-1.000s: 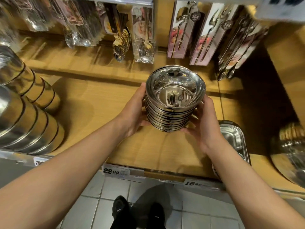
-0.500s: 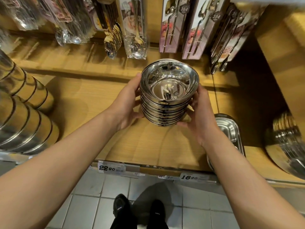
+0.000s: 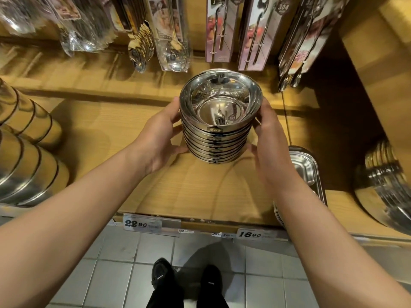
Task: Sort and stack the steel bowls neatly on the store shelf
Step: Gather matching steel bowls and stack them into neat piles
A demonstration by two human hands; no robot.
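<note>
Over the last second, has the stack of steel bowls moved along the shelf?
No: the bowl stack sits where it was against the 22.90 price tag; only the camera view shifted.

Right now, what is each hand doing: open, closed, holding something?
Left hand: holds the stack of steel bowls by its left side.
Right hand: holds the same stack by its right side.
</note>
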